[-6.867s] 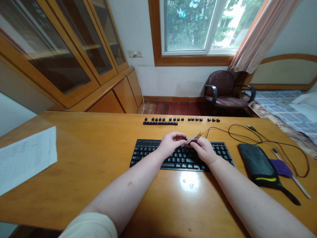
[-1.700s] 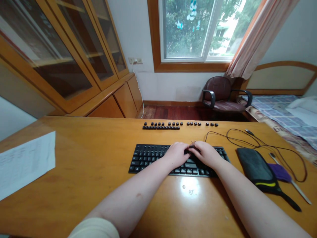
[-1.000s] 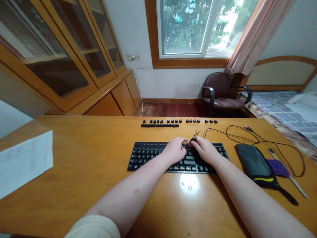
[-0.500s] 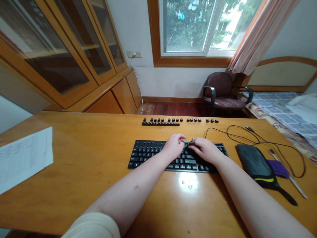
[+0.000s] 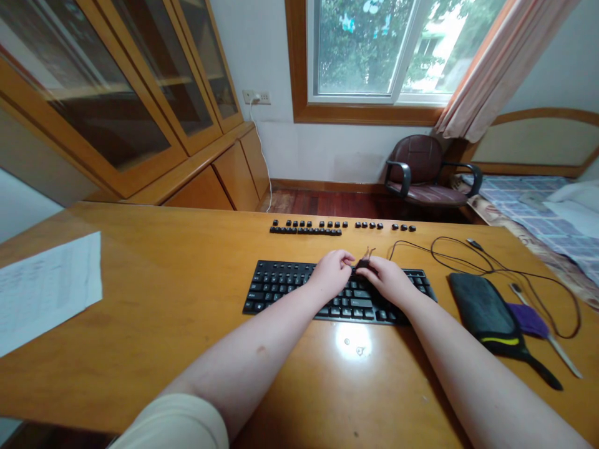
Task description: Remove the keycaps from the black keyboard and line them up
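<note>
A black keyboard (image 5: 281, 284) lies on the wooden desk, with both hands over its upper middle. My right hand (image 5: 387, 280) is closed around a small dark keycap puller (image 5: 363, 264), whose thin wire prongs point up and away from the keys. Just left of it, my left hand (image 5: 330, 274) hovers over the keys, fingers loosely bent and turned toward the puller. I see nothing between the left fingertips, though their undersides are hidden. Beyond the keyboard, loose black keycaps (image 5: 306, 231) are laid out in two rows.
Right of the keyboard lie a dark pouch (image 5: 484, 308) with a yellow stripe, a purple cloth-like piece (image 5: 528, 320), a thin white-handled brush (image 5: 561, 354) and a looped cable (image 5: 449, 254). A printed sheet (image 5: 51, 293) rests at the left. Behind the desk stands a chair (image 5: 418, 165).
The puller has turned in my right hand, so its wire prongs now stand up. My left hand stays beside it with its fingers slightly more bent. The view has shifted slightly.
</note>
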Demonstrator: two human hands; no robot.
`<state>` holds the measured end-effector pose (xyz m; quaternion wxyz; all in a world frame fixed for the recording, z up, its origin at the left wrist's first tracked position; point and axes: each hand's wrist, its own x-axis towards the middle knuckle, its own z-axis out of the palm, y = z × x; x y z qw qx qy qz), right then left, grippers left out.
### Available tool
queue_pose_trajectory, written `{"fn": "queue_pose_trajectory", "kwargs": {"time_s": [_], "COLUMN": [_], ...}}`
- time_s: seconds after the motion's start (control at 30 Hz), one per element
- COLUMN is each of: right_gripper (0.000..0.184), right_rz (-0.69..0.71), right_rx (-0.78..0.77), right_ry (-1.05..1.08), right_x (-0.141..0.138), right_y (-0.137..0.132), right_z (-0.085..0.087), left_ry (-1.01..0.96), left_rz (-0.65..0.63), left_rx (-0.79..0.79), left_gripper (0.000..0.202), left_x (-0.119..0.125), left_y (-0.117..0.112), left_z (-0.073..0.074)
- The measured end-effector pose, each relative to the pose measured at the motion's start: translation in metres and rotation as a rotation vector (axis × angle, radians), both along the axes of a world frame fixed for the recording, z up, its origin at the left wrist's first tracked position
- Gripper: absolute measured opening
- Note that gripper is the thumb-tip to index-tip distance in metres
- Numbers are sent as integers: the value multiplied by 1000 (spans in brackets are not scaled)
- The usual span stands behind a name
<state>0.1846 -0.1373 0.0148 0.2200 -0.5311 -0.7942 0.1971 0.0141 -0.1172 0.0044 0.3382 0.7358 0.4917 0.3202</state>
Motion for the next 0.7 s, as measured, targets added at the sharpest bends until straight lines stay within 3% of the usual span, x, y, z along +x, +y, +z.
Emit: {"fn": "queue_pose_trajectory", "kwargs": {"time_s": [0.13,0.43,0.7], "right_gripper": [16,14,17], "right_rz": [-42,148,108], "right_rx": [-25,-32,-90], "right_ry": [-4,49,138], "right_x": [5,0,1], "right_y": [4,4,4], "right_z": [1,6,4], "left_ry": [-4,-5,4], "left_rz": [-3,-22,-22], "left_rx": [-8,-12,12], "left_gripper": [27,23,24], "left_x": [0,1,0], "left_y": [1,1,1], "left_z": [-1,0,0]}}
